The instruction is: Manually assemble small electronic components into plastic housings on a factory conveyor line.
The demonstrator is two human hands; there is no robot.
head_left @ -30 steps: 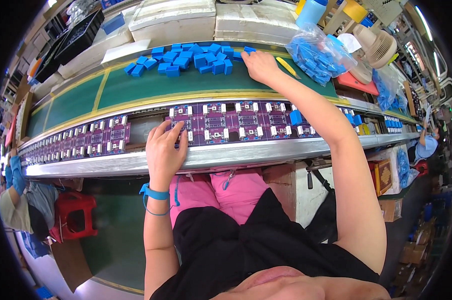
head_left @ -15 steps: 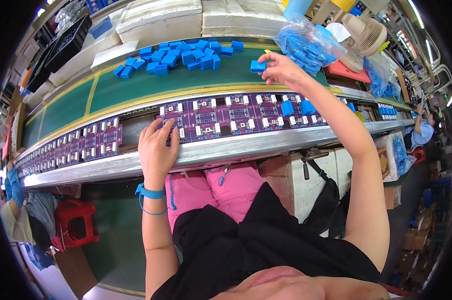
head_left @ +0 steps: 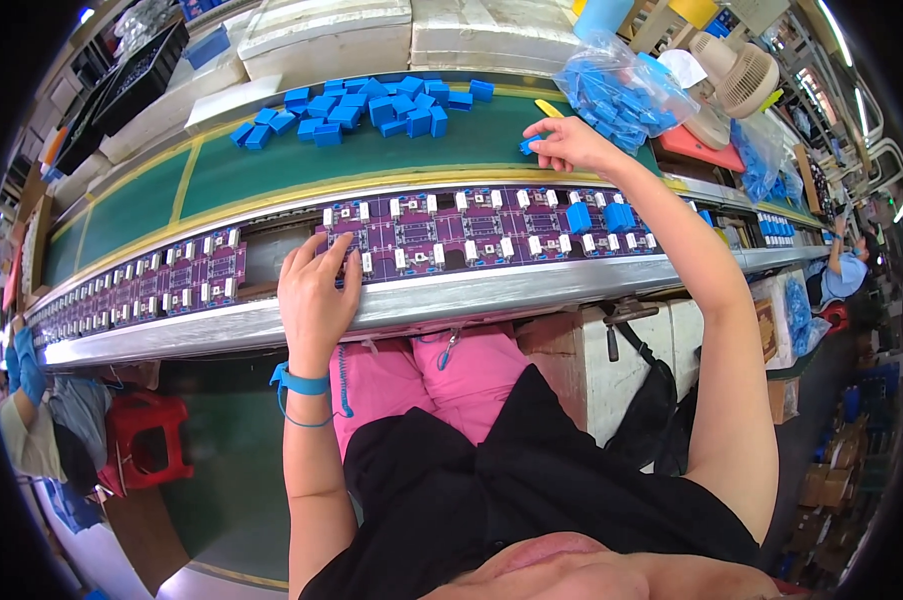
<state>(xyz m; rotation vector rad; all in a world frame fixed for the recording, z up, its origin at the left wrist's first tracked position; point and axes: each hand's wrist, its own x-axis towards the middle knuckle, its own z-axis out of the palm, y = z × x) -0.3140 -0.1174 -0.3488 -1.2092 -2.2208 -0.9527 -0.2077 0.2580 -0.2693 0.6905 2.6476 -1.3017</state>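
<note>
With the fingertips of my right hand I pinch 1 blue block, partly hidden by my fingers, above the green mat. Just beyond that hand lies a yellow-handled tool; to its right sits a clear bag of blue pieces, and off to its left a loose pile of blue blocks. Below it, nearer me, 2 seated blocks stand on the purple circuit boards. My left hand lies with fingers spread, touching the boards' near left end.
</note>
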